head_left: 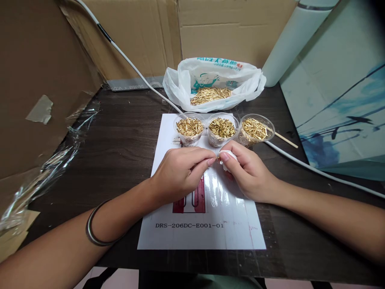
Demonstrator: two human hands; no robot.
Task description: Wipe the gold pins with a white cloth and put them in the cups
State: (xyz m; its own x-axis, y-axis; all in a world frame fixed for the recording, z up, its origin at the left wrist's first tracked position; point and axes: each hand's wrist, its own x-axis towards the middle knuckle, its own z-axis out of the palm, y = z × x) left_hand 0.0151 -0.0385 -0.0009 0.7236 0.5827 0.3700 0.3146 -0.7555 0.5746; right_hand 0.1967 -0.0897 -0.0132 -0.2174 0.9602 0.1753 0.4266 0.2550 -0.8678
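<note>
Two hands met above the middle of a printed sheet (pixel 240 235). The left hand (pixel 182 170), back turned upward, reached in from the sheet's left, a bangle (pixel 88 229) around its forearm; thumb and forefinger pinched a tiny gold pin (pixel 217 158) over the sheet. From the sheet's right, the right hand (pixel 254 172) angled inward, its thumb pressing a white wad (pixel 230 154) against bent fingers beside the pin; whether it also gripped the pin could not be told. Cups (pixel 221 142) stood at the sheet's far end, a bag (pixel 251 94) beyond it.
</note>
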